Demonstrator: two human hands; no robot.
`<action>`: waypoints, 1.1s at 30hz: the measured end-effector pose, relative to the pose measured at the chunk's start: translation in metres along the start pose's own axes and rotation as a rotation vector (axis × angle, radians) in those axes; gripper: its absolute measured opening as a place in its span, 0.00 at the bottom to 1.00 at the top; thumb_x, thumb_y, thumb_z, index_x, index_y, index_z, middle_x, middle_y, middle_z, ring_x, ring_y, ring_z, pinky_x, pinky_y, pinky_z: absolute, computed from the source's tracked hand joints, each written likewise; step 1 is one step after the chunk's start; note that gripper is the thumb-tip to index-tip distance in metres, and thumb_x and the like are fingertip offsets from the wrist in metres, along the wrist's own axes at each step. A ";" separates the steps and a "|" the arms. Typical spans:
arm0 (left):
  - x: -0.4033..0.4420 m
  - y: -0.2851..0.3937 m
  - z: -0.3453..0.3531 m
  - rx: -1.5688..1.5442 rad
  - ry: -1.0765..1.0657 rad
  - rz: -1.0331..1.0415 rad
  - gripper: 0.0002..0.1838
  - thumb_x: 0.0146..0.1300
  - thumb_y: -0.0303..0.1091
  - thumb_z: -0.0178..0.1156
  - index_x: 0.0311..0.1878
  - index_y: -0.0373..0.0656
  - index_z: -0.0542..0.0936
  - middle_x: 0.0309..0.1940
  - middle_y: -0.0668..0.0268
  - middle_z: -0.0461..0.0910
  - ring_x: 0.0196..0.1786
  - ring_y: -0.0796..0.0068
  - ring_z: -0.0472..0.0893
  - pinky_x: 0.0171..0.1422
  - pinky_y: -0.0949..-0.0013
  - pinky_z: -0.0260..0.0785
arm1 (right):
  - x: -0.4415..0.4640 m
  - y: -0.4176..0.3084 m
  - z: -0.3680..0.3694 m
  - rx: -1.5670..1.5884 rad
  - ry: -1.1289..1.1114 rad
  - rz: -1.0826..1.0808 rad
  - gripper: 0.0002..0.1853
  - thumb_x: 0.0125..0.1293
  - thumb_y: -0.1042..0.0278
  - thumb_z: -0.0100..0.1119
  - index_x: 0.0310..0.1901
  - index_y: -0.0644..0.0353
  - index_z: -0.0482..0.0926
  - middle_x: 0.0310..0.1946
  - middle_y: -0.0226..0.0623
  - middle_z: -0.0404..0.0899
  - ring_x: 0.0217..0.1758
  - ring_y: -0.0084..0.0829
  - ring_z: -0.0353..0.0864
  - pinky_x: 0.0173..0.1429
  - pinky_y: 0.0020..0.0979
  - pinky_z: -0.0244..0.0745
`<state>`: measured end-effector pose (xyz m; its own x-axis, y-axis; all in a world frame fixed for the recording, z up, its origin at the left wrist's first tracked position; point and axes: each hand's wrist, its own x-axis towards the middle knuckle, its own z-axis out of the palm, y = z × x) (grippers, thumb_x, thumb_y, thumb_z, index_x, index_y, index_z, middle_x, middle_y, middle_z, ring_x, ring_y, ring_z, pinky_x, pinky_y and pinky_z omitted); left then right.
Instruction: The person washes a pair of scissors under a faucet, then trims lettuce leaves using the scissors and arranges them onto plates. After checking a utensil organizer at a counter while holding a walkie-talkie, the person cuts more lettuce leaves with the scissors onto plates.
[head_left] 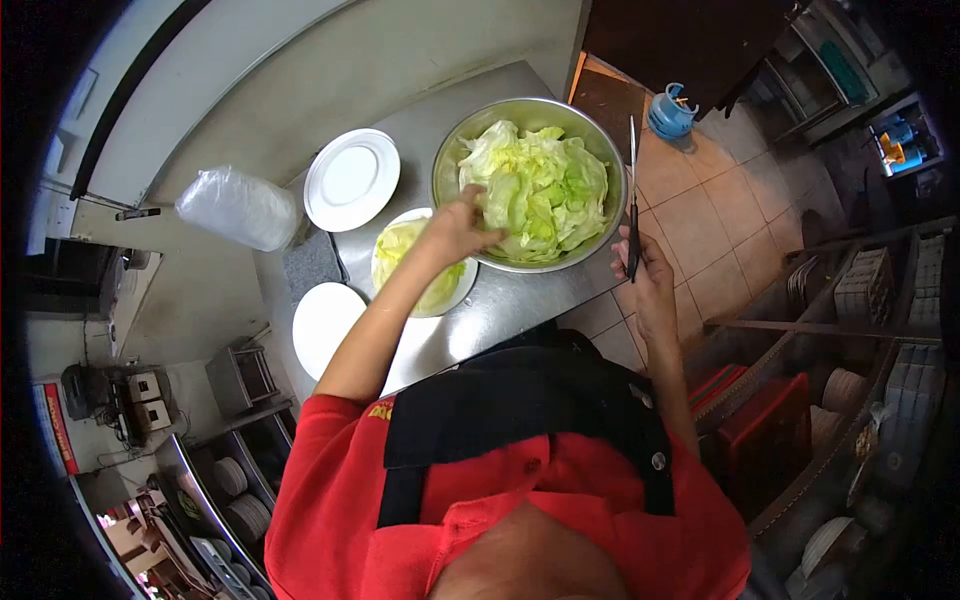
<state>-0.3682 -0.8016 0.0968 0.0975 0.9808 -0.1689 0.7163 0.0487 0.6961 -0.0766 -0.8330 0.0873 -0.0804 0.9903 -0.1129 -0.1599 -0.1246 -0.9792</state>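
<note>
A large steel bowl [445,215] full of torn lettuce leaves [545,190] stands on the steel table. My left hand [460,232] is over the bowl's left rim, its fingers apart beside the leaves, with nothing seen in them. Under my left forearm, a white plate [462,290] bears more lettuce [438,290]. My right hand [648,265] is at the bowl's right side, closed round the black handle of a long knife [633,215]. The blade points up and away from me, past the bowl's right rim.
Two white plates [352,180] [328,328] lie at the table's left side, near a grey cloth [313,265] and a clear plastic bag [238,208]. A wall runs behind the table [480,325]. A blue gas cylinder [671,115] stands on the tiled floor, with shelves at the right.
</note>
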 end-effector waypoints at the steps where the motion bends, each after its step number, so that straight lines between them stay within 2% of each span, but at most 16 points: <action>1: 0.002 0.003 0.012 0.142 0.038 0.043 0.43 0.48 0.45 0.69 0.65 0.37 0.61 0.45 0.44 0.77 0.48 0.51 0.80 0.53 0.60 0.73 | 0.000 0.000 0.001 0.011 0.005 0.014 0.18 0.67 0.65 0.56 0.56 0.62 0.73 0.40 0.29 0.77 0.36 0.17 0.72 0.41 0.19 0.66; 2: 0.004 0.006 0.025 0.284 0.079 0.084 0.46 0.48 0.43 0.68 0.68 0.38 0.56 0.50 0.42 0.75 0.51 0.48 0.78 0.56 0.59 0.72 | 0.001 0.002 0.004 0.008 -0.002 0.019 0.18 0.67 0.65 0.56 0.56 0.62 0.73 0.40 0.29 0.77 0.36 0.17 0.72 0.41 0.19 0.66; 3: 0.008 0.012 0.035 0.253 0.042 0.043 0.46 0.47 0.35 0.67 0.69 0.41 0.54 0.52 0.42 0.71 0.52 0.45 0.76 0.56 0.58 0.70 | 0.003 0.004 0.008 0.011 -0.018 0.033 0.18 0.67 0.65 0.56 0.56 0.62 0.73 0.40 0.29 0.77 0.36 0.17 0.73 0.41 0.19 0.66; 7: 0.028 -0.015 0.049 0.143 0.184 0.161 0.45 0.45 0.28 0.66 0.68 0.43 0.56 0.50 0.42 0.72 0.51 0.45 0.76 0.54 0.57 0.71 | 0.007 0.005 0.024 -0.012 -0.113 0.037 0.17 0.67 0.66 0.55 0.56 0.62 0.73 0.39 0.30 0.77 0.37 0.18 0.73 0.41 0.19 0.67; 9: 0.040 -0.036 0.037 -0.123 0.191 0.113 0.43 0.45 0.27 0.67 0.67 0.40 0.58 0.49 0.41 0.75 0.52 0.48 0.77 0.55 0.58 0.71 | 0.007 0.001 0.028 -0.025 -0.100 0.032 0.17 0.67 0.66 0.55 0.56 0.62 0.73 0.39 0.30 0.77 0.37 0.18 0.73 0.41 0.19 0.67; 10: 0.037 -0.020 0.016 -0.153 0.124 -0.098 0.42 0.44 0.29 0.69 0.65 0.38 0.61 0.47 0.42 0.78 0.52 0.52 0.78 0.55 0.60 0.71 | 0.006 0.001 0.029 -0.040 -0.085 0.031 0.17 0.67 0.66 0.55 0.56 0.62 0.73 0.39 0.30 0.77 0.37 0.18 0.73 0.41 0.20 0.67; 12: 0.046 -0.037 0.011 -0.138 0.171 -0.069 0.42 0.43 0.31 0.71 0.64 0.36 0.63 0.45 0.44 0.79 0.49 0.56 0.80 0.53 0.62 0.72 | 0.006 0.006 0.019 -0.035 -0.055 0.027 0.17 0.67 0.66 0.55 0.56 0.62 0.73 0.40 0.30 0.77 0.37 0.18 0.73 0.41 0.20 0.67; 13: 0.050 -0.040 0.003 -0.308 0.069 -0.059 0.43 0.41 0.33 0.72 0.64 0.38 0.65 0.45 0.49 0.79 0.47 0.59 0.80 0.52 0.63 0.72 | 0.006 0.007 0.015 -0.034 -0.035 0.018 0.17 0.67 0.67 0.56 0.56 0.62 0.73 0.40 0.30 0.77 0.37 0.18 0.73 0.41 0.20 0.67; 17: 0.048 -0.023 -0.013 -0.306 0.074 -0.079 0.41 0.42 0.34 0.72 0.63 0.40 0.67 0.45 0.53 0.78 0.46 0.61 0.79 0.51 0.65 0.71 | 0.005 -0.003 0.010 0.030 0.010 0.005 0.15 0.68 0.70 0.55 0.53 0.65 0.72 0.34 0.26 0.73 0.35 0.17 0.70 0.41 0.19 0.65; 19: 0.049 -0.015 -0.016 -0.238 0.110 -0.033 0.40 0.42 0.35 0.72 0.62 0.42 0.69 0.45 0.56 0.77 0.45 0.62 0.78 0.51 0.66 0.71 | 0.005 -0.007 0.010 0.042 -0.005 0.001 0.15 0.68 0.70 0.55 0.53 0.66 0.72 0.35 0.27 0.74 0.36 0.17 0.71 0.43 0.19 0.66; 23: 0.063 -0.021 -0.019 -0.233 0.134 -0.001 0.38 0.44 0.36 0.72 0.61 0.40 0.69 0.46 0.55 0.77 0.46 0.64 0.78 0.52 0.67 0.71 | 0.008 -0.004 0.013 0.044 -0.002 0.003 0.14 0.68 0.70 0.54 0.53 0.66 0.72 0.35 0.28 0.74 0.37 0.17 0.72 0.44 0.19 0.67; 25: 0.064 -0.018 -0.029 -0.072 0.032 -0.088 0.36 0.45 0.38 0.72 0.59 0.39 0.70 0.47 0.54 0.77 0.47 0.64 0.78 0.53 0.67 0.71 | 0.013 0.002 0.007 -0.017 -0.040 -0.023 0.18 0.67 0.66 0.55 0.57 0.62 0.72 0.42 0.30 0.78 0.38 0.18 0.74 0.42 0.20 0.67; 29: 0.049 -0.025 -0.032 -0.028 0.025 -0.159 0.31 0.48 0.39 0.71 0.54 0.37 0.72 0.49 0.52 0.77 0.49 0.61 0.78 0.54 0.64 0.70 | 0.008 -0.002 0.001 -0.061 -0.021 -0.020 0.18 0.67 0.66 0.55 0.57 0.62 0.72 0.41 0.30 0.78 0.37 0.18 0.73 0.42 0.21 0.68; 31: 0.029 -0.021 -0.027 -0.008 0.413 0.079 0.25 0.52 0.37 0.68 0.51 0.36 0.74 0.51 0.51 0.76 0.51 0.56 0.78 0.55 0.63 0.70 | 0.005 -0.003 -0.003 0.011 -0.025 -0.059 0.18 0.67 0.65 0.55 0.56 0.63 0.73 0.41 0.30 0.78 0.38 0.18 0.74 0.42 0.20 0.67; 32: 0.018 -0.014 -0.027 0.006 0.567 0.228 0.23 0.55 0.35 0.65 0.53 0.38 0.74 0.51 0.52 0.76 0.52 0.55 0.77 0.57 0.61 0.70 | 0.004 -0.005 -0.005 0.011 -0.023 -0.061 0.18 0.67 0.65 0.55 0.56 0.63 0.73 0.41 0.30 0.78 0.38 0.18 0.74 0.42 0.20 0.67; 33: 0.006 -0.003 -0.030 0.019 0.439 0.279 0.24 0.56 0.34 0.65 0.56 0.39 0.73 0.51 0.53 0.76 0.52 0.55 0.77 0.57 0.62 0.70 | 0.002 -0.007 -0.006 -0.024 -0.015 -0.044 0.18 0.67 0.65 0.55 0.56 0.63 0.72 0.41 0.30 0.78 0.38 0.18 0.74 0.43 0.20 0.68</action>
<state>-0.3905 -0.7902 0.1147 -0.0095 0.9429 0.3329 0.7173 -0.2255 0.6592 -0.0703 -0.8300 0.0929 -0.0883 0.9938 -0.0676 -0.1404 -0.0796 -0.9869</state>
